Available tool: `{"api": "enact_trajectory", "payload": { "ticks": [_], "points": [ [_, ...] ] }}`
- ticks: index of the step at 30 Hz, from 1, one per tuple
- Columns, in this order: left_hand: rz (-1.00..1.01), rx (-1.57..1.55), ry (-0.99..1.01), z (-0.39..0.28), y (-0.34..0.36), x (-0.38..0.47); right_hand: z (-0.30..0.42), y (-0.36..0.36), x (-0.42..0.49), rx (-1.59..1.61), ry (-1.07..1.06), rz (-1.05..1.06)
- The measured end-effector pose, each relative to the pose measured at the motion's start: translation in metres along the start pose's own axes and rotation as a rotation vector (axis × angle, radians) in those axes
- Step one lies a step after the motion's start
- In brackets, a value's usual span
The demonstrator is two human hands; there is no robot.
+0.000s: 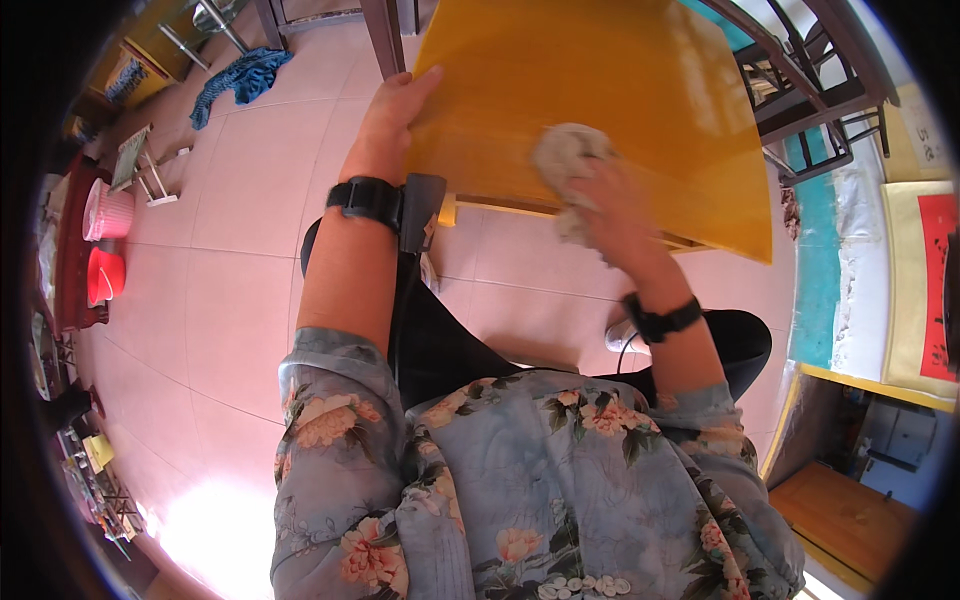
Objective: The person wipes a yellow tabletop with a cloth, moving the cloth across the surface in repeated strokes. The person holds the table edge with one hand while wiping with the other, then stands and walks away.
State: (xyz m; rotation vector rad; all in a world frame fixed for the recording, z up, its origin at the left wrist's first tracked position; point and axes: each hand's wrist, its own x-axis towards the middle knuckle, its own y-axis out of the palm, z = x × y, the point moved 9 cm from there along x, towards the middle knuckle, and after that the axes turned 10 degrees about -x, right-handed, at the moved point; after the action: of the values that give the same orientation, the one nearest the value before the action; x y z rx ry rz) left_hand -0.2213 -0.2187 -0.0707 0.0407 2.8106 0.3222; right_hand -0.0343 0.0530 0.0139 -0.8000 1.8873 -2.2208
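My left hand (pixel 395 109) grips the left edge of a yellow wooden table (pixel 510 67), its thumb lying on the top and its other fingers hidden at the side. On the tabletop near the front edge, my right hand (pixel 611 199) is on a crumpled, light grey cloth (pixel 568 154), part of which hangs over the edge. This hand and the cloth are blurred. Black straps are on both wrists, and a dark flat device (pixel 422 214) sits beside the left one.
Dark wooden chairs (pixel 810 112) stand at the right of the table, and dark furniture legs (pixel 382 37) at its upper left. On the tiled floor lie a blue cloth (pixel 251 75) and a small folding stool (pixel 142 165). A pink basket (pixel 109 211) and a red bucket (pixel 105 275) are at the far left.
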Motion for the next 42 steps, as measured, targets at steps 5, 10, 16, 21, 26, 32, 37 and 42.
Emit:
{"api": "enact_trajectory", "payload": {
  "ticks": [5, 10, 16, 21, 26, 32, 37, 42],
  "points": [
    [0.020, 0.004, -0.017, 0.005, 0.000, 0.006, -0.107, -0.025, -0.070, -0.002, 0.495, -0.020],
    [0.022, -0.038, -0.007, 0.002, 0.004, 0.000, -0.042, -0.004, -0.042, -0.243, 0.205, -0.039],
    [-0.018, -0.065, 0.078, -0.013, 0.010, -0.014, 0.053, 0.019, 0.039, -0.022, -0.024, 0.027],
    [-0.107, 0.014, 0.037, -0.014, 0.009, -0.019, 0.087, 0.036, 0.088, -0.130, -0.085, 0.062],
    [-0.057, 0.137, 0.057, -0.023, 0.010, -0.019, 0.086, 0.045, 0.106, -0.058, -0.047, 0.071],
    [0.062, 0.095, 0.027, -0.009, -0.001, -0.008, 0.038, 0.018, 0.037, 0.069, -0.014, -0.004],
    [0.013, 0.031, -0.018, 0.009, -0.006, 0.015, -0.024, -0.024, -0.033, -0.102, 0.185, 0.018],
    [-0.041, 0.064, 0.006, 0.002, 0.004, 0.001, -0.001, -0.008, -0.020, -0.080, 0.099, 0.031]
  ]
}}
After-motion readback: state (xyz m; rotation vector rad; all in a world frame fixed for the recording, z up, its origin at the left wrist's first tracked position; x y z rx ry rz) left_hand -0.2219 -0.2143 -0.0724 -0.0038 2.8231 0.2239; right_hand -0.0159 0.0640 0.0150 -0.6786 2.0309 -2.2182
